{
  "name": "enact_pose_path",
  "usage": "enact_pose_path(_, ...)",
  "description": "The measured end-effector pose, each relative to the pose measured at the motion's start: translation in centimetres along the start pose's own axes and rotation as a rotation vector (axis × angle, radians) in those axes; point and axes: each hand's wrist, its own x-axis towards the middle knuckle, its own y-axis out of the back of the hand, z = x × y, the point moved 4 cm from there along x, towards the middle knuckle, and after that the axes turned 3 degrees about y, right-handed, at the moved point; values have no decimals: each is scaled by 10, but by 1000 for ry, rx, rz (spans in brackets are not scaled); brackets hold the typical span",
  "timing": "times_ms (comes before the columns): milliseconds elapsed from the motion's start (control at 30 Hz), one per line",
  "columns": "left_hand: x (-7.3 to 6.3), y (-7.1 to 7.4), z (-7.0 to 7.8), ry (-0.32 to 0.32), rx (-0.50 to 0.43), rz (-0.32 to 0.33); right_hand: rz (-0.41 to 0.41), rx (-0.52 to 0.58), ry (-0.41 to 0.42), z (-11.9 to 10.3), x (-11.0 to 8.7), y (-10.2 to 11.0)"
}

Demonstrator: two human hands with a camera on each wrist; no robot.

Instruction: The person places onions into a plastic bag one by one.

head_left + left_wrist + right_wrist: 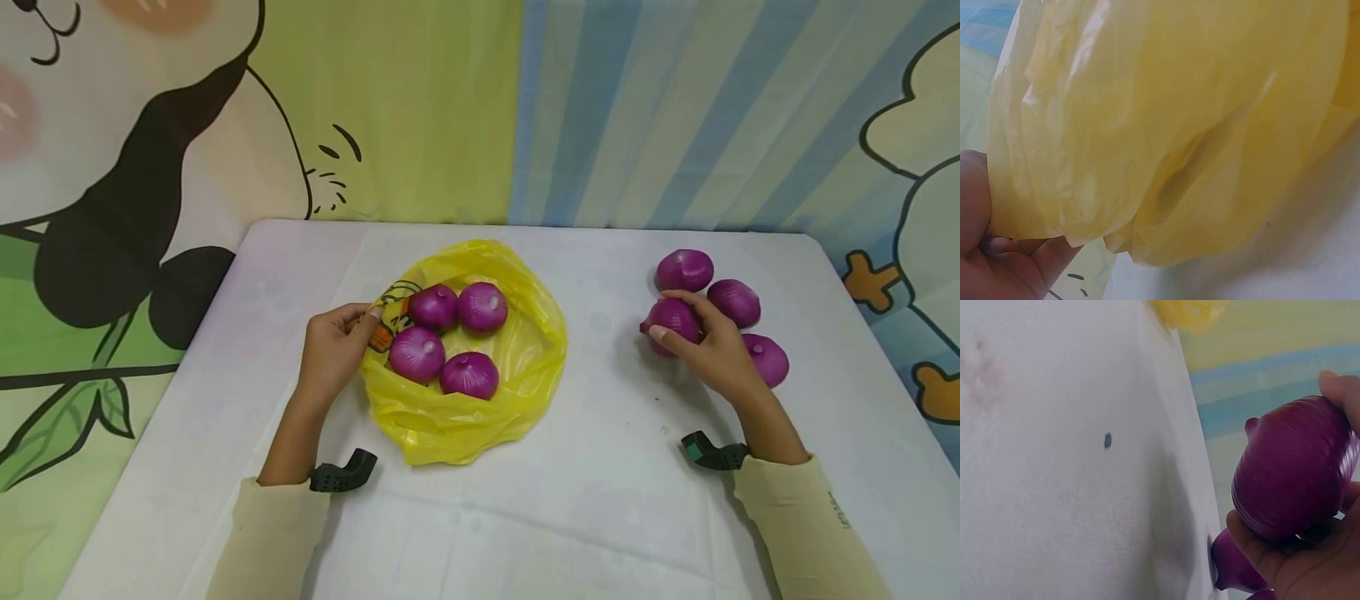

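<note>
A yellow plastic bag (pixel 525 375) lies with its mouth spread wide, several purple onions (pixel 469 375) inside it. My left hand (pixel 333 346) pinches the bag's left rim between thumb and fingers. The left wrist view shows the bag's side wall (pixel 1166 125) close up, with the left hand (pixel 1016 262) at its edge. To the right, my right hand (pixel 712 342) grips one purple onion (pixel 671 323) between thumb and fingers. In the right wrist view that onion (pixel 1297 469) appears whole, its pointed tip facing left.
Around the right hand sit 3 more onions: one at the back (pixel 684 270), one beside it (pixel 734 302) and one partly behind the wrist (pixel 767 360). All rest on a white-covered table (pixel 585 517). A printed cartoon backdrop (pixel 420 108) stands behind the table's far edge.
</note>
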Motion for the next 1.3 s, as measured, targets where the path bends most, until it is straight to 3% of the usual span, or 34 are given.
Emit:
enact_pose_path(400,0,0,0,4,10,10,-18,15,41,-13,1,0)
enact_pose_path(700,2,0,-1,0,12,13,-18,61,91,-34,9,-8)
enact_pose_path(1033,0,-1,-3,9,6,15,-77,83,174,-60,21,-24)
enact_pose_path(1300,0,0,-2,1,4,6,-24,156,185,-73,32,-21)
